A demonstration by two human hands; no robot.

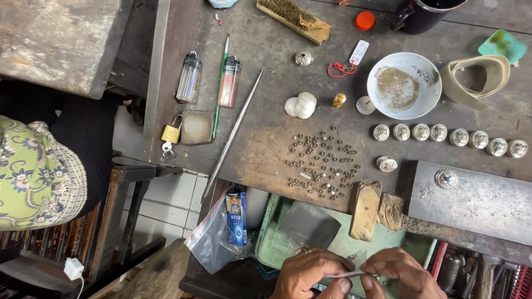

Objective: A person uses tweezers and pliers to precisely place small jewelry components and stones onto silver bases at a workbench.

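1. The left hand and the right hand meet at the bottom edge of the view, each with thumb and forefinger closed in a pinch on one end of a thin pale strip, seemingly paper or metal.
2. The strip lies almost level between the two hands, its long axis running left to right, one end toward each palm. Gripping both ends likely keeps it taut and steady.
3. Just beyond the fingers sits a shallow green tray with a grey sheet in it, close enough to catch anything dropped.
4. Left of the left hand lies a clear plastic bag with a blue box.
5. Farther out, on the dark worn counter, many small metal rings are scattered within easy reach.
6. Beyond the right hand, a row of round silver ornaments lines up beside a white bowl of powder.
7. Far to the left lie two lighters and a long steel rod.
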